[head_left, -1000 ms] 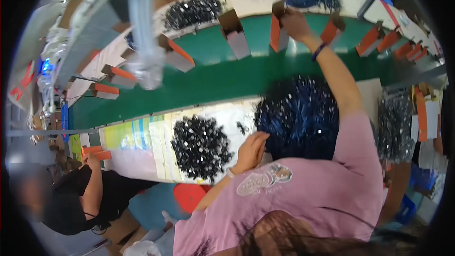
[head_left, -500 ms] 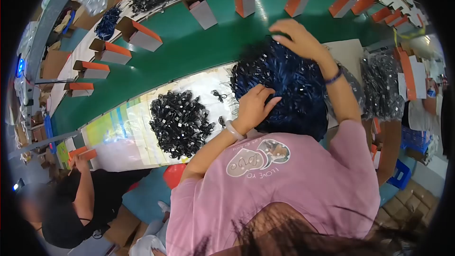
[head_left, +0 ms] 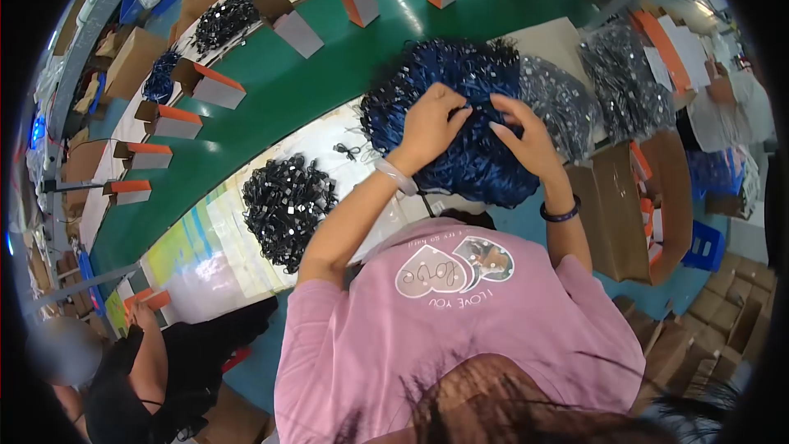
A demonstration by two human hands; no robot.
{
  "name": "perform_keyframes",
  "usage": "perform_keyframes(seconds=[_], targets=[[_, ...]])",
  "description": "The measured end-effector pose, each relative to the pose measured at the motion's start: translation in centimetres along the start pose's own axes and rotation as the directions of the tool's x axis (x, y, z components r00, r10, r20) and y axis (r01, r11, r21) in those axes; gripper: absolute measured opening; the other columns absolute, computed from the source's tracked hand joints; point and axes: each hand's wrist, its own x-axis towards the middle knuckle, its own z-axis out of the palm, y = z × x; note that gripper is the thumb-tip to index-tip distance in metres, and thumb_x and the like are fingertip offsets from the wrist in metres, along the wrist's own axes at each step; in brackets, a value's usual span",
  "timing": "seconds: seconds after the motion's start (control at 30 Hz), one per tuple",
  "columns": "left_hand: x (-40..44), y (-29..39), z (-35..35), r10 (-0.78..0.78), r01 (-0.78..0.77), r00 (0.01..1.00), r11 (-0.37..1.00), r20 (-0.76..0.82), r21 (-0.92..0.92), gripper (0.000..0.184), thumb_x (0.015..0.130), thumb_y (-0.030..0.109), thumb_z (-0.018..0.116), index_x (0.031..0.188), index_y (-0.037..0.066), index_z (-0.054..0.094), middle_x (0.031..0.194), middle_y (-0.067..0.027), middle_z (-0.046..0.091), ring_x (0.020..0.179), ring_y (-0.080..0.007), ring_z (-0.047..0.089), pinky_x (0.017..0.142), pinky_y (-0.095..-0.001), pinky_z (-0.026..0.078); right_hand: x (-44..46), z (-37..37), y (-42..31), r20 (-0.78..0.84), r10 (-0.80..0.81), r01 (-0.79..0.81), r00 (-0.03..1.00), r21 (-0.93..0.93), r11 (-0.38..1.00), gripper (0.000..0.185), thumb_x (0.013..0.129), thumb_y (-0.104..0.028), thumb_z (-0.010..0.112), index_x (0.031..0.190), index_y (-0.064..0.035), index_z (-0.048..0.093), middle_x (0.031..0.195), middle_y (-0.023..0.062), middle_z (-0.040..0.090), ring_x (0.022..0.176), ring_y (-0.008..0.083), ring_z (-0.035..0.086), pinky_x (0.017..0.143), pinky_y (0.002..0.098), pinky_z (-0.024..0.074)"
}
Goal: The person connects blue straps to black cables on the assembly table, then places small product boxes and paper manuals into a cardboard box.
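Note:
A large heap of dark blue, strap-like cords with small shiny ends lies under both of my hands. My left hand, with a pale bangle on the wrist, is over the heap's middle, its fingers curled toward the thumb. What is between them, if anything, is too small to make out. My right hand, with a dark bracelet, faces it a little to the right, thumb and bent fingers apart. To the left lies a pile of black looped cords with small light ends. One loose black cord sits between the piles.
Orange and grey open boxes stand along the green conveyor belt. Clear bags of dark cords lie to the right, above a cardboard box. At lower left, another person's hand holds an orange box.
My right hand has come down from the heap's far edge toward my left hand. My left hand has risen slightly over the heap. The view has shifted, and the boxes appear farther left.

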Motion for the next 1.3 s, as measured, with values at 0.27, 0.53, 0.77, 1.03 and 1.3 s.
perform_keyframes(seconds=[0.27,0.53,0.77,1.03,1.3], targets=[[1.6,9.9,-10.0,-0.061,0.068,0.998,0.848,0.032,-0.525,0.015,0.087,0.009,0.065,0.097,-0.001,0.066,0.089,-0.0033,0.066,0.073,-0.0081,0.059,0.063,-0.0208,0.048,3.1,3.3,-3.4,0.091,0.008,-0.022,0.996,0.152,0.988,0.023,0.087,-0.014,0.064,0.105,0.0008,0.063,0.086,0.0083,0.065,0.080,0.0126,0.063,0.070,0.0273,0.0480],[-3.4,5.3,-16.1,-0.217,0.080,0.947,0.872,-0.235,-0.482,0.011,0.090,0.015,0.062,0.095,0.006,0.066,0.079,0.0046,0.061,0.062,-0.0006,0.045,0.052,-0.0155,0.033,3.5,-0.6,-15.2,0.332,-0.293,0.308,0.897,0.006,0.951,0.014,0.089,-0.010,0.057,0.097,0.0007,0.062,0.077,0.0082,0.060,0.065,0.0153,0.053,0.061,0.0275,0.0436],[-5.0,4.9,-7.3,0.137,-0.113,0.989,0.934,0.048,-0.340,0.020,0.083,0.007,0.062,0.102,0.003,0.063,0.079,-0.0043,0.061,0.071,-0.0114,0.056,0.068,-0.0273,0.046,2.0,0.0,-21.2,0.567,-0.465,0.656,0.680,-0.186,0.732,0.020,0.078,-0.006,0.061,0.097,-0.0049,0.059,0.087,0.0118,0.062,0.081,0.0329,0.061,0.069,0.0398,0.0483],[-7.2,7.7,-6.0,0.144,0.053,0.895,0.906,0.423,-0.419,0.013,0.079,0.017,0.067,0.088,0.007,0.067,0.083,-0.0096,0.062,0.074,-0.0244,0.061,0.062,-0.0337,0.046,-1.5,-4.0,-25.3,0.746,-0.239,0.591,0.622,-0.246,0.768,0.049,0.064,0.001,0.058,0.113,-0.0046,0.062,0.081,0.0090,0.056,0.070,0.0284,0.057,0.061,0.0337,0.0450],[-6.5,10.5,-10.5,0.130,-0.060,0.962,0.958,0.241,-0.279,0.015,0.080,0.018,0.068,0.086,0.005,0.065,0.076,-0.0119,0.062,0.070,-0.0277,0.060,0.060,-0.0358,0.046,1.6,-0.3,-16.2,0.435,-0.407,0.216,0.803,0.425,0.879,0.075,0.077,-0.025,0.064,0.139,0.0028,0.034,0.135,0.0171,0.046,0.127,0.0266,0.042,0.105,0.0372,0.0317]])
